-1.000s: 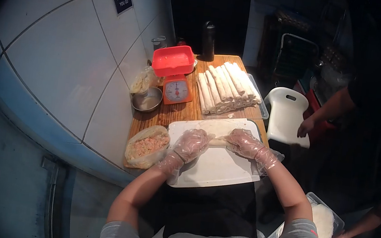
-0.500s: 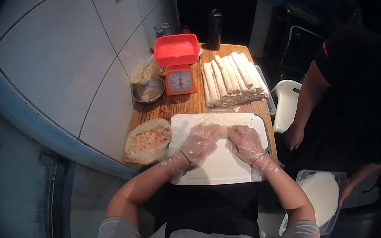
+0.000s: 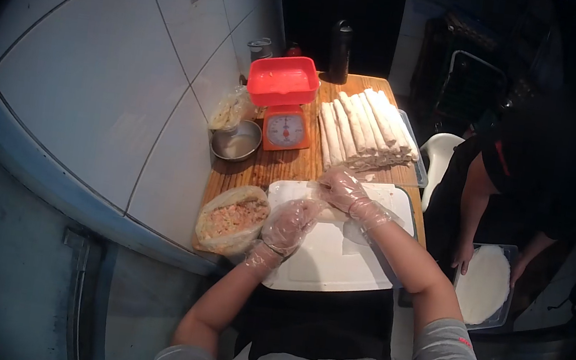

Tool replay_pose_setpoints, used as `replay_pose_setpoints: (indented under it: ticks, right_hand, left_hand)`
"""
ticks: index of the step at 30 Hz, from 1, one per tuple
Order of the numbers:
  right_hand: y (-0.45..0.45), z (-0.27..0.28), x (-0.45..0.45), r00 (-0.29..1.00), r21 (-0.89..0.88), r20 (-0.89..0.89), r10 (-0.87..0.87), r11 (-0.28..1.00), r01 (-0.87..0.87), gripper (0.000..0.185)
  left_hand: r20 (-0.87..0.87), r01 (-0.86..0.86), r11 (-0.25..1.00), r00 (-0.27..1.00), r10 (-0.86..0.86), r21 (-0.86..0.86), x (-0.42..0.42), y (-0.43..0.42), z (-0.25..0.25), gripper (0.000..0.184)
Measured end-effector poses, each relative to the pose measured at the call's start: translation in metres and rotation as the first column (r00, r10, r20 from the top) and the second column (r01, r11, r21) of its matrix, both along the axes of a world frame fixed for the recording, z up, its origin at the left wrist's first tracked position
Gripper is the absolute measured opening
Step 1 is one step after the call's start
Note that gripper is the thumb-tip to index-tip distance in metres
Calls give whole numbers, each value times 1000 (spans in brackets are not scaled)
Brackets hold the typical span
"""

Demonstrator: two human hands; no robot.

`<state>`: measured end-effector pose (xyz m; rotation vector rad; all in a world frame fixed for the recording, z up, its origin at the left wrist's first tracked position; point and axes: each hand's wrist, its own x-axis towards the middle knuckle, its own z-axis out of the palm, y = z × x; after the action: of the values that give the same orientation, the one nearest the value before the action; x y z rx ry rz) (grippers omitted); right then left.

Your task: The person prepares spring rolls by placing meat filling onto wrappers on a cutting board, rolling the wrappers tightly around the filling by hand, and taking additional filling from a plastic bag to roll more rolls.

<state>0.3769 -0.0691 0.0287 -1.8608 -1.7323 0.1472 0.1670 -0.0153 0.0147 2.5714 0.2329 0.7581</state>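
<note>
Both my hands wear clear plastic gloves and are over a white cutting board [image 3: 342, 266]. A pale, thin dough wrapper [image 3: 330, 215] lies near the far side of the board, partly covered by my fingers. My right hand [image 3: 343, 190] reaches across to the wrapper's left end, its fingers pinched together on the edge. My left hand [image 3: 293, 225] is curled beside that same end, fingertips close to the right hand's; what they hold is hidden. To the left, an open plastic bag of pinkish chopped filling [image 3: 233, 220] stands near my left hand.
Long white rolls [image 3: 363, 128] are stacked on a tray behind the board. An orange scale [image 3: 286, 128] with a red pan, a metal bowl [image 3: 236, 141] and a black bottle [image 3: 339, 53] stand farther back. At right, another person holds a container of round white sheets [image 3: 484, 283].
My right hand has moved left across the board to the wrapper's left end. My left hand has turned and curled. The other person now has both hands at the container. The view has shifted slightly.
</note>
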Motion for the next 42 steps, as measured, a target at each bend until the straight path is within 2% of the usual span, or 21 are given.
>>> replay_pose_setpoints:
  ticks: [2, 5, 9, 10, 13, 17, 20, 23, 26, 29, 32, 35, 38, 41, 42]
  right_hand:
    - [3, -1, -1, 999, 10, -39, -16, 1000, 16, 16]
    - [5, -10, 13, 998, 44, 18, -64, 997, 63, 16]
    - [-1, 12, 17, 985, -120, -119, -127, 986, 113, 18]
    - [-8, 25, 6, 978, -131, -186, -90, 989, 66, 18]
    - [-5, 26, -4, 991, -86, 118, 55, 995, -45, 14]
    - [4, 38, -9, 996, -311, 86, 30, 950, -2, 11]
    - [10, 26, -2, 980, -225, 178, 89, 973, -48, 14]
    - [16, 27, 1, 959, -326, 240, 153, 943, -69, 16]
    - [16, 16, 4, 961, -263, 233, 151, 961, -87, 18]
    - [22, 21, 1, 936, -403, 290, 200, 912, -70, 20]
    - [25, 14, 3, 917, -360, 329, 227, 927, -101, 19]
    - [27, 3, 11, 957, -232, 282, 75, 973, -8, 20]
    - [16, 30, 8, 996, -297, 77, -54, 952, 75, 20]
    - [-4, 30, 14, 970, -235, -241, 18, 969, -76, 15]
    - [-6, 24, 15, 988, -172, -128, 89, 979, -111, 14]
  left_hand:
    - [31, -20, 1000, 999, 20, 3, -1, 0, -2, 38]
    - [22, -26, 1000, 999, 26, -7, -4, -2, 5, 37]
    - [-14, -54, 998, 998, 54, -16, -6, -4, 9, 34]
    - [6, -55, 998, 998, 55, -24, -5, -1, 3, 34]
    - [28, -59, 998, 998, 60, -26, -3, 2, -9, 33]
    - [1, -90, 996, 996, 90, -1, -5, 0, -6, 33]
    - [30, -91, 996, 995, 90, 6, -4, 0, -11, 33]
    - [52, -85, 996, 995, 84, 12, -6, -1, -10, 32]
    - [79, -67, 998, 995, 68, -19, -5, -1, -8, 31]
    - [107, -54, 997, 993, 58, -46, -4, 0, -6, 30]
    - [97, -60, 998, 993, 63, -38, -5, 0, -7, 30]
    - [70, -77, 997, 995, 76, 20, -3, 1, -16, 32]
    - [52, -93, 994, 995, 91, 49, -5, 0, -16, 34]
    - [49, -100, 994, 994, 97, 51, -3, 2, -16, 34]
    - [46, -98, 994, 994, 96, 50, -3, 2, -16, 34]
